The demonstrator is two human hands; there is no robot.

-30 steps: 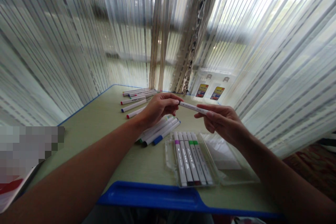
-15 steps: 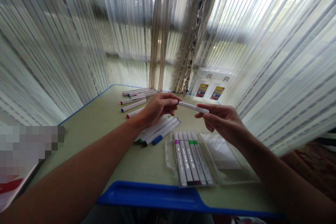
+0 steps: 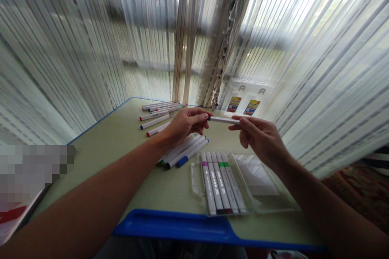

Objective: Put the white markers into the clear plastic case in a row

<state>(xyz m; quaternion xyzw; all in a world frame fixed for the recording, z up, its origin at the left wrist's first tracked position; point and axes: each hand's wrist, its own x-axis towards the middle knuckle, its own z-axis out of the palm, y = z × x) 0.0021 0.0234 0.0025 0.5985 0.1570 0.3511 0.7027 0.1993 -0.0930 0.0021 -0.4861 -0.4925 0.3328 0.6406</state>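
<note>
A white marker (image 3: 225, 120) is held in the air above the table (image 3: 121, 145), between the two hands, and it lies almost level. Its dark end is in the left hand (image 3: 189, 124): the grip is pinched together there, with thumb and fingers on this end. The right hand (image 3: 259, 134) holds the other, white end; its grip is also closed on the marker, the thumb on the near side and fingers behind.

Under the left hand, a bunch of loose markers (image 3: 190, 151) rests on the table, and one of them has a blue cap (image 3: 182, 162). Nearer to the person and more to the right, a clear case (image 3: 196, 178) holds five markers (image 3: 218, 184) in a row, with purple and green bands. Its clear cover (image 3: 255, 175) lies unfolded at the right side. Beyond the left hand, several other markers (image 3: 154, 122) are spread. At the far edge stands a transparent package (image 3: 251, 107) with two labels. A blue trough (image 3: 179, 226) runs along the near edge, and striped curtains (image 3: 146, 48) hang behind.
</note>
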